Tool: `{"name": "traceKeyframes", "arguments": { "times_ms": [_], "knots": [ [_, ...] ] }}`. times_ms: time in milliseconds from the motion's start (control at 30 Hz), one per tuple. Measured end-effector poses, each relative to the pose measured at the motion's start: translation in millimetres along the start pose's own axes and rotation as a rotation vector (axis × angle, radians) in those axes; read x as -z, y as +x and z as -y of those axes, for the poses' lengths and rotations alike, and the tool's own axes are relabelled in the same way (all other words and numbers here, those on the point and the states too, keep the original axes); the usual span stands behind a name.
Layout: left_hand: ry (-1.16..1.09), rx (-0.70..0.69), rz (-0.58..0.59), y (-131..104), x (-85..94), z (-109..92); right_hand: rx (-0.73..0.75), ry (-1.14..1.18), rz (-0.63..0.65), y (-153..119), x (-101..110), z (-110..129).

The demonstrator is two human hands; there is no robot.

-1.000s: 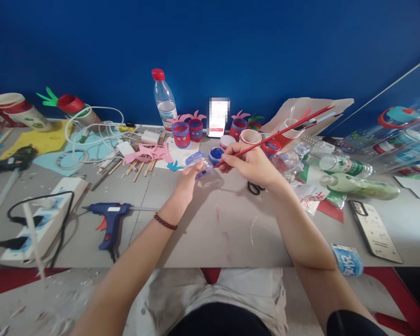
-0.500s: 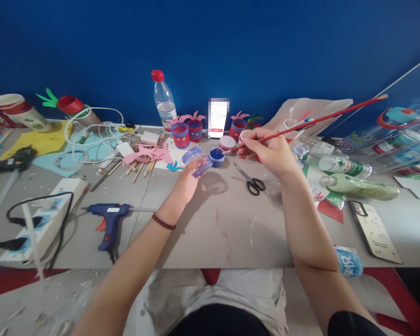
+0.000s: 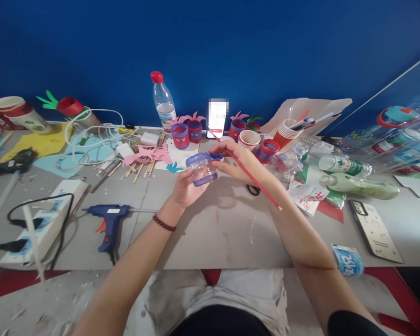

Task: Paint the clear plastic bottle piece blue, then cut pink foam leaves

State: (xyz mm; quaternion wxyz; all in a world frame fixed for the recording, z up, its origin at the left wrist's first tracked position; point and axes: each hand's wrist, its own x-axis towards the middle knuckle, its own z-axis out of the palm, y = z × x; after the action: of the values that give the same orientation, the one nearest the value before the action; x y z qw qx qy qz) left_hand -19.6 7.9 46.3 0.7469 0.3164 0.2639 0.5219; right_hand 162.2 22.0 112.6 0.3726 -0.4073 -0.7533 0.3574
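A clear plastic cup piece [image 3: 201, 170] with blue-purple painted bands at both rims is gripped in my left hand [image 3: 188, 187]. My right hand [image 3: 235, 161] is at its right side, holding a long red brush [image 3: 254, 181] that slants down across the hand, its wooden end toward my forearm. The blue paint pot [image 3: 216, 157] is mostly hidden behind my right fingers. Black-handled scissors [image 3: 254, 190] lie partly under my right hand. Behind stand small red-and-blue painted cups [image 3: 180, 136] with pink paper tops.
A blue glue gun [image 3: 112, 223] and a power strip [image 3: 47, 224] lie at left. Further back are a red-capped bottle [image 3: 165, 105], pink paper cutouts [image 3: 152, 155] and an upright phone [image 3: 217, 119]. Paper cups [image 3: 249, 139], plastic bottles [image 3: 346, 165] and another phone [image 3: 375, 231] are at right.
My right hand has moved left from the paper cups to the clear piece, and the brush has swung round to slant downward. My left hand has turned the piece, showing its side.
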Motion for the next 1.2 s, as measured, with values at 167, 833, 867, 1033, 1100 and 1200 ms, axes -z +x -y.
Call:
{"name": "traceKeyframes", "arguments": {
  "times_ms": [167,833,867,1033,1100,1200],
  "knots": [
    [0.027,0.0,0.061,2,3.1,4,-0.057,0.074,0.036,0,-4,3],
    [0.254,-0.121,-0.008,13,12.4,19,0.007,-0.049,-0.123,-1,-16,-4],
    [0.255,-0.114,-0.013,13,13.2,20,0.008,-0.044,-0.115,-1,-16,-4],
    [0.238,-0.072,-0.077,15,14.9,17,0.047,0.063,-0.157,3,-6,-2],
    [0.214,-0.072,-0.111,15,14.5,16,0.041,0.127,-0.175,4,2,1],
    [0.185,-0.079,-0.168,16,14.1,17,0.0,0.176,-0.195,3,14,6]
  ]
}}
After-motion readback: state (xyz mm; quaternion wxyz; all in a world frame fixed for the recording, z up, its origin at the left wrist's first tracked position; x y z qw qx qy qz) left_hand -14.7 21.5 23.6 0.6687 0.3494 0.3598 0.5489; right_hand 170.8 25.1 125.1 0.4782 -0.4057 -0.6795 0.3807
